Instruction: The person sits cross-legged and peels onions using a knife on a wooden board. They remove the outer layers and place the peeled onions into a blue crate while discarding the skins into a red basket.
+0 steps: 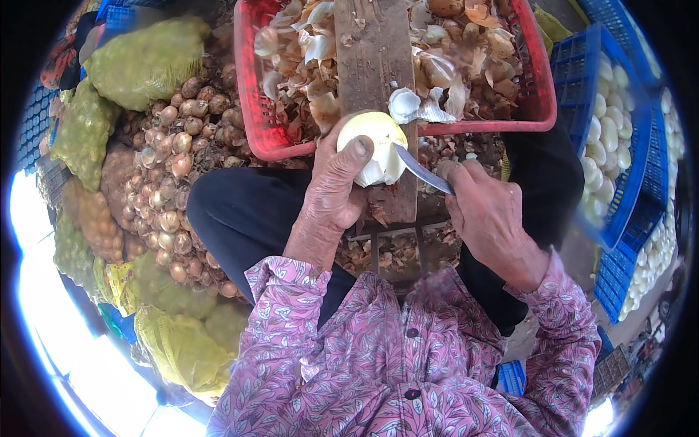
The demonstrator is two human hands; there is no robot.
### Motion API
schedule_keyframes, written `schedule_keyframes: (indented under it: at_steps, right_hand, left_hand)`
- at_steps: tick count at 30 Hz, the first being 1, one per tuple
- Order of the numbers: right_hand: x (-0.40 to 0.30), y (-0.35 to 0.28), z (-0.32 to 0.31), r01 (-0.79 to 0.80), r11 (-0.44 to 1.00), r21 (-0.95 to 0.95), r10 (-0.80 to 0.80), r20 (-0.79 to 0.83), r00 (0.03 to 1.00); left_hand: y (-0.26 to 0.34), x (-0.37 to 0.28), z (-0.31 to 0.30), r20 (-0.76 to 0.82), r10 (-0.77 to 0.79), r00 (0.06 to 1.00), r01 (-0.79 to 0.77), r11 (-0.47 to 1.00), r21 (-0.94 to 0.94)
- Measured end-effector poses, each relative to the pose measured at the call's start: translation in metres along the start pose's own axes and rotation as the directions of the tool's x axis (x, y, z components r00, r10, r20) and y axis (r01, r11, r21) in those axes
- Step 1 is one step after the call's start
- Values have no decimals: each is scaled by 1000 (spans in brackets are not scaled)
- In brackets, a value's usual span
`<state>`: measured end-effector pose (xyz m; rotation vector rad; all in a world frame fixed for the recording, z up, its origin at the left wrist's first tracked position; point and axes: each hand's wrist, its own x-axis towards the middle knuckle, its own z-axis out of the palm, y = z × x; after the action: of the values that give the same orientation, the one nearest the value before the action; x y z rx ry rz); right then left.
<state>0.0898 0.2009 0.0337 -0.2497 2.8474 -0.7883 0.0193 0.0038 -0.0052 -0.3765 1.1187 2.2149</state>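
Observation:
My left hand [337, 180] grips a pale, partly peeled onion [371, 143], with the thumb pressed on its near face. A loosened white layer hangs along the onion's lower side. In my right hand [486, 210] is a small knife [423, 173] with a curved blade; its tip touches the onion's right side, and its handle is hidden in the fist. Under the onion runs a wooden plank [374, 60], laid across a red plastic basket [540, 109]. Onion skins [321, 46] fill the basket on both sides of the plank. A white peeled piece [404, 104] lies on the plank's right edge.
Unpeeled onions [169, 218] are heaped on the left, among yellow-green mesh sacks [147, 63]. Blue plastic crates [636, 180] at the right hold peeled white onions [609, 125]. My knees [246, 213] flank the plank. Skins litter the ground below it.

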Motion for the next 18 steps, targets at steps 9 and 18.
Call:
schedule_keyframes:
  at_steps: [9, 18]
  right_hand:
    - [24, 13, 30, 35, 964, 264, -36, 1, 999]
    - [28, 23, 8, -523, 24, 852, 388, 474, 790]
  left_hand:
    - [4, 5, 8, -90, 55, 994, -30, 964, 263]
    - [2, 9, 4, -43, 46, 998, -28, 936, 352]
